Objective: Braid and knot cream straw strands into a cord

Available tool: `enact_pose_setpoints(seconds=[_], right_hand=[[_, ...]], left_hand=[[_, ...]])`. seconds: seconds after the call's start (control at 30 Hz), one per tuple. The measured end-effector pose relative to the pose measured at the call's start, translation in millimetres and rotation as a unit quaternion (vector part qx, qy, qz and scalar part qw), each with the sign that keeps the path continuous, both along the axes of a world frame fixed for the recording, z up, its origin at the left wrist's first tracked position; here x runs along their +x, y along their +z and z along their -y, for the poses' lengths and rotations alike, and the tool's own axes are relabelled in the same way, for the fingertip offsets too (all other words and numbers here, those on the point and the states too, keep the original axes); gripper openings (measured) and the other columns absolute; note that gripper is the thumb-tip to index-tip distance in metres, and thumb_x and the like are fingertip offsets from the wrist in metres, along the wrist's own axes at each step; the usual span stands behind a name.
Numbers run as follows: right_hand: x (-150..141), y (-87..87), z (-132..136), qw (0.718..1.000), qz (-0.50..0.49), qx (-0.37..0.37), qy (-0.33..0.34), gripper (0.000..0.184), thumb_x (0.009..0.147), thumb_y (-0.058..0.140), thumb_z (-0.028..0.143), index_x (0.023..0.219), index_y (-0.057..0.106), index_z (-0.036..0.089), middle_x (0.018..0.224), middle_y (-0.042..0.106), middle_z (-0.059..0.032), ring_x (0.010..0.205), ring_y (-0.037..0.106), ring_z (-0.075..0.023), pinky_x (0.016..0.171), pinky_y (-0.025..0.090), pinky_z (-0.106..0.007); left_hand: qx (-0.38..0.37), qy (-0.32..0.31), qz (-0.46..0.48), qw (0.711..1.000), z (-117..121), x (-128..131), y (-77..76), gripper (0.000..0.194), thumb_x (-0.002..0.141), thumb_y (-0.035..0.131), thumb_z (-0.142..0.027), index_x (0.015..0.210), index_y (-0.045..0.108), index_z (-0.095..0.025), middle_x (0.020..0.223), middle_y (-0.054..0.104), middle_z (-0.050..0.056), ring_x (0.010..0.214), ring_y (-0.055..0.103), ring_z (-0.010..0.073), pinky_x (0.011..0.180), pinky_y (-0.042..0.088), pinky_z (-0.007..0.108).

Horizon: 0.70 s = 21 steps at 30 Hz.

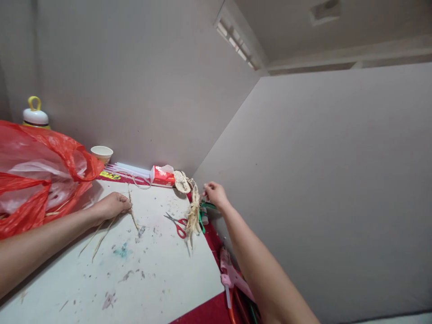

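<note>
My left hand (115, 205) is closed in a pinch on thin dry straw strands (133, 218), above the stained white board (162, 279). Some strands stick up past the fingertips, and others trail below the hand. My right hand (216, 194) reaches to the board's far right corner with its fingers pinched; I cannot make out what is in them. Just left of it lies a frayed bundle of pale straw (193, 211). A coiled straw disc (182, 182) sits behind that bundle. Red-handled scissors (178, 224) lie spread on the board beside the straw.
A red plastic bag (67, 148) bulges at the left, with a white-lidded bottle (35, 118) behind. Along the wall are a paper cup (101, 153), pale sticks (131, 169) and a red tissue pack (163, 176). A pink glue gun (232, 275) lies below my right forearm.
</note>
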State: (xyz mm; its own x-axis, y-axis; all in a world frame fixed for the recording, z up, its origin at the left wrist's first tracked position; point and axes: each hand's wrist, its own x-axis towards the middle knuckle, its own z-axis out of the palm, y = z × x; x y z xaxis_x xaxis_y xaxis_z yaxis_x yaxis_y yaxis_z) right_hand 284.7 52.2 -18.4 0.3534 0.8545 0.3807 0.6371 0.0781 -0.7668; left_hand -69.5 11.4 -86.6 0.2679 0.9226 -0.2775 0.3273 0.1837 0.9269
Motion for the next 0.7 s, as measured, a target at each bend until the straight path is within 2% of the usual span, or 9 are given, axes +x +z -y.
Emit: enact_pose_setpoints(seconds=[0.1,0.23,0.27,0.33,0.43,0.53,0.57,0.63,0.7], right_hand=[[-2,18.1,0,0.998,-0.009,0.059,-0.007,0.030,0.079,0.043,0.046,0.078,0.051,0.017,0.057,0.056,0.0010,0.041,0.044,-0.0086,0.042,0.035,-0.020],[-7,58.5,5,0.972,-0.046,0.229,-0.026,0.029,0.077,0.046,0.044,0.082,0.054,0.016,0.063,0.059,-0.0007,0.044,0.047,-0.0084,0.044,0.036,-0.021],[-12,66.3,8,0.975,-0.039,0.220,-0.020,0.029,0.076,0.049,0.043,0.082,0.056,0.015,0.061,0.059,-0.0007,0.042,0.044,-0.0078,0.043,0.035,-0.021],[-31,72.4,19,0.994,-0.013,0.082,0.071,0.027,0.070,0.059,0.039,0.078,0.059,0.014,0.056,0.059,-0.0009,0.038,0.038,-0.0065,0.041,0.030,-0.021],[-76,55.1,41,0.972,-0.056,-0.067,0.218,0.023,0.069,0.062,0.036,0.077,0.058,0.015,0.059,0.063,-0.0017,0.040,0.037,-0.0058,0.039,0.026,-0.018],[-127,17.2,61,0.913,-0.140,-0.209,0.322,0.022,0.066,0.065,0.034,0.070,0.052,0.017,0.059,0.065,-0.0012,0.040,0.033,-0.0050,0.038,0.021,-0.018],[-141,3.7,64,0.894,-0.169,-0.234,0.342,0.024,0.066,0.065,0.035,0.068,0.051,0.016,0.060,0.065,-0.0015,0.039,0.032,-0.0045,0.038,0.022,-0.018],[-164,-19.9,66,0.876,-0.211,-0.265,0.344,0.026,0.061,0.069,0.035,0.066,0.052,0.015,0.058,0.064,-0.0012,0.039,0.032,-0.0039,0.037,0.022,-0.018],[-180,-35.8,63,0.865,-0.240,-0.288,0.332,0.026,0.058,0.070,0.034,0.064,0.053,0.015,0.057,0.063,-0.0001,0.038,0.033,-0.0035,0.036,0.021,-0.017]], left_hand=[[0.013,0.004,-0.005,1.000,-2,0,-2.8,0.037,0.059,0.062,-0.051,0.062,0.057,-0.014,0.046,0.039,-0.006,0.038,0.025,0.0061,0.043,0.013,0.024],[0.015,0.007,-0.015,1.000,-1,0,-1.4,0.034,0.061,0.062,-0.048,0.063,0.058,-0.014,0.044,0.038,-0.006,0.037,0.025,0.0058,0.041,0.013,0.024],[0.013,0.006,-0.018,1.000,0,0,0.7,0.032,0.062,0.061,-0.046,0.062,0.058,-0.015,0.044,0.037,-0.007,0.036,0.024,0.0057,0.041,0.012,0.024],[0.008,0.002,-0.016,1.000,4,-1,6.1,0.028,0.064,0.060,-0.042,0.060,0.056,-0.015,0.043,0.037,-0.007,0.035,0.024,0.0057,0.040,0.012,0.025],[-0.001,0.001,0.012,1.000,7,-1,12.7,0.023,0.066,0.060,-0.036,0.057,0.055,-0.015,0.045,0.041,-0.006,0.035,0.026,0.0050,0.040,0.013,0.024],[-0.029,0.014,0.044,0.999,6,-2,13.0,0.021,0.066,0.059,-0.031,0.054,0.052,-0.016,0.045,0.043,-0.006,0.034,0.026,0.0050,0.039,0.013,0.024],[-0.035,0.017,0.055,0.998,5,-3,12.2,0.020,0.067,0.059,-0.030,0.055,0.052,-0.016,0.044,0.043,-0.006,0.034,0.026,0.0050,0.039,0.013,0.023],[-0.040,0.017,0.074,0.996,3,-4,10.2,0.018,0.067,0.059,-0.030,0.057,0.054,-0.016,0.044,0.044,-0.006,0.034,0.026,0.0050,0.038,0.014,0.023],[-0.042,0.015,0.083,0.996,3,-5,9.2,0.018,0.067,0.059,-0.029,0.056,0.053,-0.016,0.043,0.043,-0.007,0.033,0.026,0.0047,0.037,0.013,0.023]])
